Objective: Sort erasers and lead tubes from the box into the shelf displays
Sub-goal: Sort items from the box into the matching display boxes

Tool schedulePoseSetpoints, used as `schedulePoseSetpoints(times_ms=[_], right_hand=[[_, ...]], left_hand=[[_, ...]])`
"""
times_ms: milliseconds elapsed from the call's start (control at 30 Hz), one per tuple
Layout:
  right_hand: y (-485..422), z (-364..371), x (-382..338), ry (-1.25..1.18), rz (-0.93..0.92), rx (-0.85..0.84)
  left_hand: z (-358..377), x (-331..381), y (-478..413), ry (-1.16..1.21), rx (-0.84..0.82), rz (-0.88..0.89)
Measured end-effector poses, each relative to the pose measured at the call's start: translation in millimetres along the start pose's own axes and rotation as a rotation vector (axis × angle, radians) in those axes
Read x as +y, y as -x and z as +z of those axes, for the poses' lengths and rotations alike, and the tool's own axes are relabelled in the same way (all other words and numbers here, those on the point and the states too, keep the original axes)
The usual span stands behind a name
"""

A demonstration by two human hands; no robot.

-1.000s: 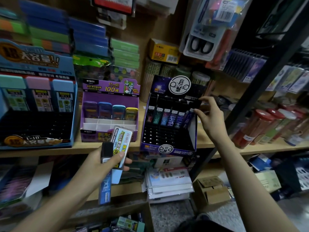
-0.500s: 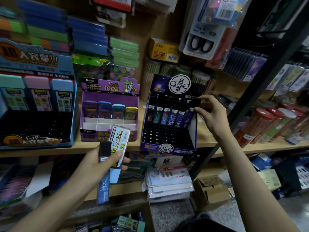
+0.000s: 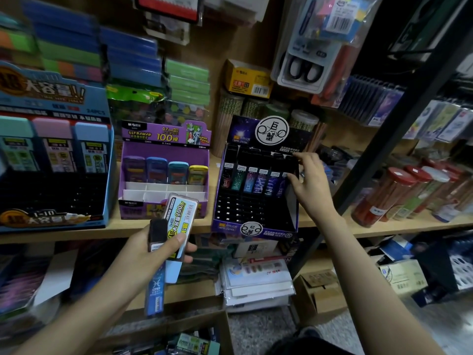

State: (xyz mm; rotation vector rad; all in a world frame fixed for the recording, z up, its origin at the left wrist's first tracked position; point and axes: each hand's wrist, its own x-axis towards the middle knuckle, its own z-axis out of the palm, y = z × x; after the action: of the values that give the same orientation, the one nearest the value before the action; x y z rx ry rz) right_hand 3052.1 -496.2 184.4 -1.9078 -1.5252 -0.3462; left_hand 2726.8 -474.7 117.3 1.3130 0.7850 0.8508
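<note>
While the left hand grips a blue lead tube and a yellow-labelled lead case, the right hand pinches a dark tube in the black display box on the wooden shelf

Slim blue plastic lead tube, black cap: upright in left hand.
Flat clear lead case, yellow label: same hand, touching the tube.
Six slim dark tubes: upright, back row of black-and-purple cardboard display box; rightmost dark tube pinched by right hand.
</note>
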Motion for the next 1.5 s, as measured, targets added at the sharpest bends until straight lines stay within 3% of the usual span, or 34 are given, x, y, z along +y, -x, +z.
schedulePoseSetpoints(times_ms=[233, 300, 367, 500, 600, 733, 1000, 1133, 1233, 1333, 1500], right_hand=[[-1.5, -4.9, -12.9, 0.173, -0.05, 0.031], [-0.2, -6.6, -35.5, 0.114, -0.075, 0.092], [5.6, -6.2, -71.1, -0.1, -0.067, 0.075], [34.0, 1.9, -146.5, -0.633, 0.144, -0.476], [54.3, 10.8, -174.6, -0.914, 0.303, -0.642], [55.1, 8.5, -185.4, -1.13, 0.432, -0.645], [42.4, 21.7, -190.8, -1.334, 0.625, -0.347], [55.2, 39.4, -203.0, -1.489, 0.728, -0.455], [69.9, 51.9, -213.8, -1.4, 0.652, -0.637], [75.7, 60.1, -225.5, -1.16, 0.455, -0.775], [53.7, 60.5, -258.9, -0.656, -0.084, -0.592]], left_hand=[[2.2, 6.1, 2.1, 0.011, 0.01, 0.017], [3.8, 10.2, 4.1, 0.023, 0.019, 0.036], [5.2, 14.2, 5.9, 0.046, 0.026, 0.046], [8.2, 21.2, 7.0, 0.087, 0.037, 0.044], [8.0, 23.5, 8.4, 0.096, 0.028, 0.045], [0.2, 22.4, 8.8, 0.037, 0.061, 0.064], [-34.5, 30.9, 11.3, 0.186, 0.153, 0.12], [-50.3, 39.9, 15.6, 0.287, 0.287, 0.146], [-75.5, 45.1, 22.9, 0.285, 0.415, 0.165], [-102.6, 50.7, 31.6, 0.137, 0.494, 0.206], [-135.4, 53.3, 50.8, -0.198, 0.434, 0.253]])
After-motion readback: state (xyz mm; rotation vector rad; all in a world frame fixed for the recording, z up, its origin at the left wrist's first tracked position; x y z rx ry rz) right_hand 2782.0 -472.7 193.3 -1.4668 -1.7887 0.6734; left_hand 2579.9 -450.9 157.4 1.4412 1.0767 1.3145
